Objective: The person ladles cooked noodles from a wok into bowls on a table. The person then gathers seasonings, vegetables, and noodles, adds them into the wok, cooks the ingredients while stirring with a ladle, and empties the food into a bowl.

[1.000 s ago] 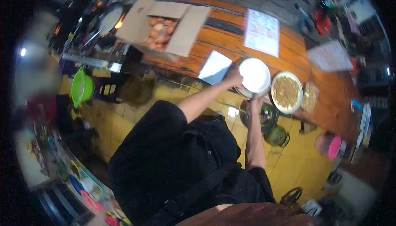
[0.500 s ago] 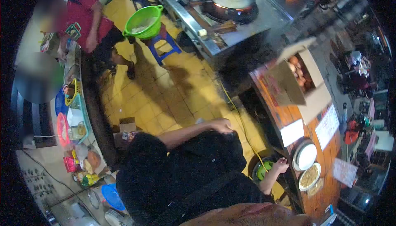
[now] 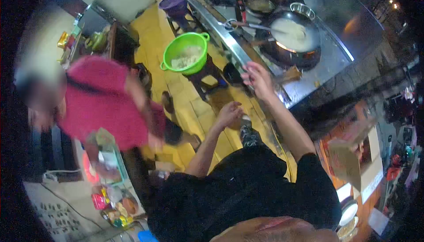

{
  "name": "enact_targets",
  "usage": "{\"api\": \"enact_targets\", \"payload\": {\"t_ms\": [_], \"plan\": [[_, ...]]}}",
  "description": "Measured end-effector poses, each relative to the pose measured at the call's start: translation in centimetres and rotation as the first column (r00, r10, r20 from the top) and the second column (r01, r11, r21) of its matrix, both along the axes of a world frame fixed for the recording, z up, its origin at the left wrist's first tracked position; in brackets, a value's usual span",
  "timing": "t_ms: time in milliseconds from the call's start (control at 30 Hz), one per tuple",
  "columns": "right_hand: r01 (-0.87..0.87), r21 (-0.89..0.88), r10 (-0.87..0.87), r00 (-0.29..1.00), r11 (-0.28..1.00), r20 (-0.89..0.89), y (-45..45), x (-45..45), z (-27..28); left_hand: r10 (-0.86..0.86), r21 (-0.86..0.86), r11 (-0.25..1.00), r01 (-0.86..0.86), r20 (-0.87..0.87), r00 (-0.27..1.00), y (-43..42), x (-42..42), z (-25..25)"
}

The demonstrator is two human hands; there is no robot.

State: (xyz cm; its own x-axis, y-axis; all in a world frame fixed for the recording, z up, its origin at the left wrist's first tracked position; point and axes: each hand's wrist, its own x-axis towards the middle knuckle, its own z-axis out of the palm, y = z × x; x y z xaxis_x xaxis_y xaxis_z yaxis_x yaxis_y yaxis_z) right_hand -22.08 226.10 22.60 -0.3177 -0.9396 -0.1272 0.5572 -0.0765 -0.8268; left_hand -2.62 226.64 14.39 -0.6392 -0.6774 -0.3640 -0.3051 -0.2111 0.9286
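My right hand (image 3: 258,81) is raised at the front edge of the steel stove counter (image 3: 232,43), fingers apart and slightly bent, with nothing visible in it. Lower and to the left, my left hand (image 3: 229,115) hangs over the yellow floor, its fingers loosely curled but not closed, and nothing shows in it. Beyond my right hand, a dark wok (image 3: 289,59) holds a whitish liquid (image 3: 291,34). A long-handled utensil (image 3: 256,25) rests in the wok, its handle pointing left. Left of the counter, a green colander (image 3: 185,67) with pale food stands on a stool (image 3: 207,85).
A person in a red shirt (image 3: 104,101) bends over the left worktop. A purple tub (image 3: 173,1) stands beyond the colander. Pots and a yellow-capped bottle (image 3: 240,6) stand on the stove. An open carton (image 3: 346,162) and plates (image 3: 349,213) sit on the wooden table at right.
I have moved forward and turned toward the stove. Both arms now reach ahead, the right hand leaving the wooden table's side. The person in red has come closer, bending over the worktop.
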Motion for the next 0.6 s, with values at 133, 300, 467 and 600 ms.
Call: {"api": "enact_targets", "payload": {"t_ms": [133, 300, 467, 600], "plan": [[0.199, -0.056, -0.155, 0.886, 0.978, 0.437, -18.6, -2.3, -0.7, 0.034, 0.099, 0.994, -0.045, 0.116, 0.993, -8.0, -1.7, 1.9], [0.138, 0.088, -0.163, 0.758, 0.986, 0.631, -32.8, -5.9, -8.2, 0.037, 0.113, 0.992, -0.049, 0.109, 0.993, -17.1, -1.7, 3.4], [0.076, 0.469, -0.376, 0.715, 0.88, 0.59, -38.6, -10.5, -8.6, -0.253, 0.143, 0.955, 0.26, -0.065, 0.965, -24.5, -3.0, 4.2], [0.456, 0.386, -0.597, 0.6, 0.802, 0.533, -38.8, -13.2, -7.4, -0.322, 0.208, 0.918, 0.338, -0.108, 0.94, -31.4, -4.0, 2.4]]}}
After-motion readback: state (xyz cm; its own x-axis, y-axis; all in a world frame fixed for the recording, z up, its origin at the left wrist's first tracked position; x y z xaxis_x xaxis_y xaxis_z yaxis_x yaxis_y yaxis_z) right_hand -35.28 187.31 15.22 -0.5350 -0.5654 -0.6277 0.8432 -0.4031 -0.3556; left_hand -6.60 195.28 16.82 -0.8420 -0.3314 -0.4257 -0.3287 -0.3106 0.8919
